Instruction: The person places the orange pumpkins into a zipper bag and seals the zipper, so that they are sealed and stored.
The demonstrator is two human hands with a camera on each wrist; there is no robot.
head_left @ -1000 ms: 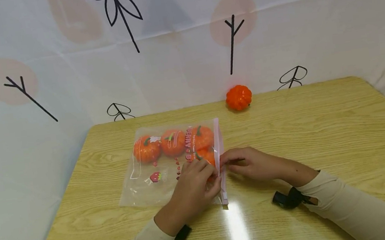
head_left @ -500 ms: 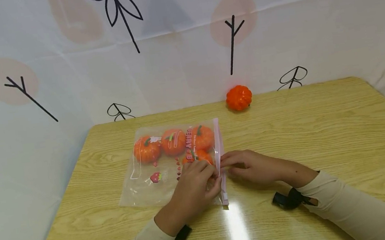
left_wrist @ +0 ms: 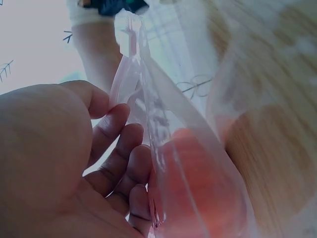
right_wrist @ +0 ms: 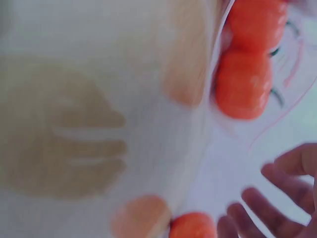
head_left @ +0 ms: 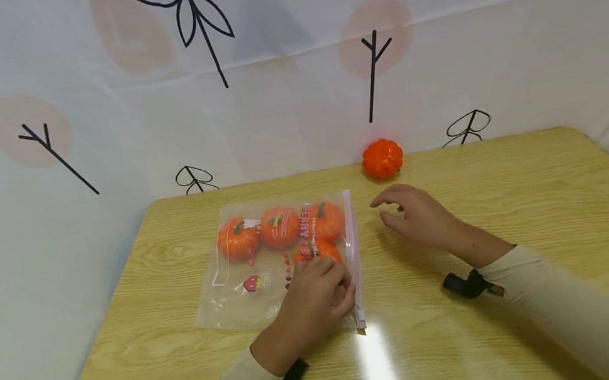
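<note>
A clear zip bag (head_left: 227,307) with a pink zip edge lies on the table, holding several orange toy pumpkins (head_left: 280,227) with green stems. My left hand (head_left: 315,299) pinches the bag's open edge between thumb and index finger, lifting it slightly; the left wrist view shows the mouth parted beside the fingers (left_wrist: 116,121). To the right of the bag, my right hand (head_left: 419,217) hovers with loosely bent fingers and nothing in them. Beyond it, at the table's back edge, sits one loose toy pumpkin (head_left: 383,159), also visible low in the right wrist view.
The wooden table (head_left: 512,209) extends to the right of the bag. A white patterned cloth (head_left: 295,115) hangs behind the table and at its sides. The bag's white slider (head_left: 360,316) sits at the near end of the zip edge.
My right hand has left the bag's edge and moved away, up and to the right, towards the loose pumpkin. One pumpkin has shifted slightly deeper into the bag. My left hand keeps its pinch.
</note>
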